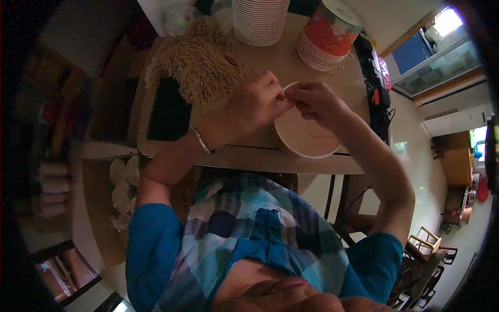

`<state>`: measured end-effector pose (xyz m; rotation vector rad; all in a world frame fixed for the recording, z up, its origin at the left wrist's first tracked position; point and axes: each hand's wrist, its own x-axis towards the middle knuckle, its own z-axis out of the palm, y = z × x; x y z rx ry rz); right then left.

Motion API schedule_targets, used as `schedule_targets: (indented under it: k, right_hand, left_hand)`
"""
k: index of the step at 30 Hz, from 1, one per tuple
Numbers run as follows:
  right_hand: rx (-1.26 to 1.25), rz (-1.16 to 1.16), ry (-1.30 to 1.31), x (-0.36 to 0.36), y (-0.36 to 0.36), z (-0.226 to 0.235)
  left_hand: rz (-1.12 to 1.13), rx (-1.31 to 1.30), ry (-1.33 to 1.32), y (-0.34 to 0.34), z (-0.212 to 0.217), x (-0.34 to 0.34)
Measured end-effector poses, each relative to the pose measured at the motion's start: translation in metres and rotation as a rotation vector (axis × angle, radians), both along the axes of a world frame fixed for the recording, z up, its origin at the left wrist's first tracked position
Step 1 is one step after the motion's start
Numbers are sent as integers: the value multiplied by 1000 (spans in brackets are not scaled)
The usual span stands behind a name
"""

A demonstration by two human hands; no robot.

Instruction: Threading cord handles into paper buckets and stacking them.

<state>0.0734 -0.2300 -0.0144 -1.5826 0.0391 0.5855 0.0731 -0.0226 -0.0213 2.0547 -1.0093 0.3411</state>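
Observation:
My left hand (260, 99) and my right hand (316, 102) meet fingertip to fingertip at the far rim of a round white paper bucket (279, 139). Both are closed in a pinch. A thin tan cord (323, 136) hangs below my right fingers and curves across the bucket's inside. What the left fingers grip is too small and shaded to make out. Just beyond my left hand lies a thick heap of tan cords (195, 60).
A stack of white paper buckets (260, 23) stands at the back, with a stack of red-orange printed buckets (331, 36) to its right. Dark devices with cables (382, 99) line the table's right edge. A carton (104, 208) of pale round pieces sits at lower left.

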Motion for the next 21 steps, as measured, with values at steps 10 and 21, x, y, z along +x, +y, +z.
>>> schedule_targets:
  k: [10, 21]
  right_hand:
    - [128, -103, 45, -11, 6, -1]
    - [128, -79, 48, -13, 10, 8]
  left_hand:
    - [125, 126, -251, -16, -21, 3]
    - [67, 61, -176, -10, -14, -5]
